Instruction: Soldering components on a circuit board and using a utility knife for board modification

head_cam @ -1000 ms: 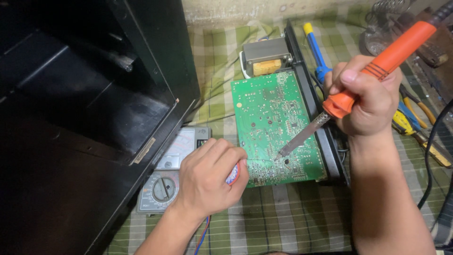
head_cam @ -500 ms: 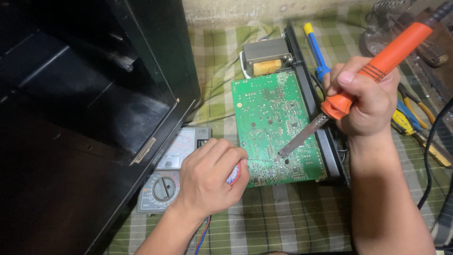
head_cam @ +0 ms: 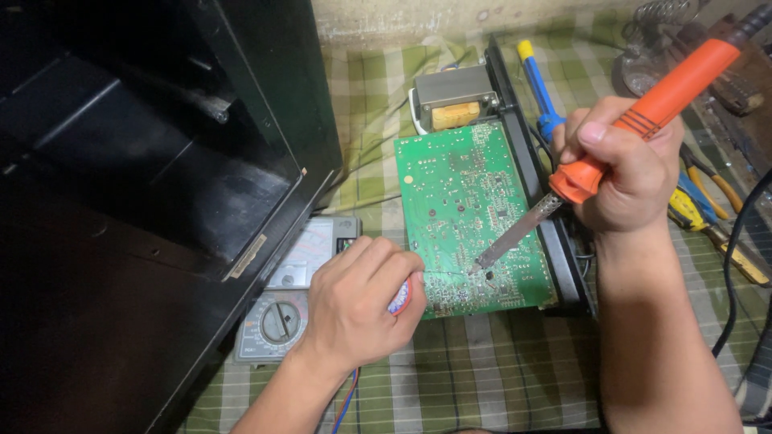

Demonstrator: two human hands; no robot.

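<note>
A green circuit board (head_cam: 462, 193) lies solder side up on a checked green cloth, with a metal transformer (head_cam: 452, 96) at its far end. My right hand (head_cam: 623, 169) grips an orange-handled soldering iron (head_cam: 659, 100); its metal tip touches the board near the front edge. My left hand (head_cam: 354, 301) is closed on a small spool of solder wire (head_cam: 400, 299), and a thin strand runs from it to the iron's tip.
A grey analogue multimeter (head_cam: 285, 301) lies under my left hand. A large black open case (head_cam: 145, 177) fills the left side. A blue-and-yellow screwdriver (head_cam: 537, 84), pliers (head_cam: 708, 205) and a black cable (head_cam: 736, 249) lie at the right.
</note>
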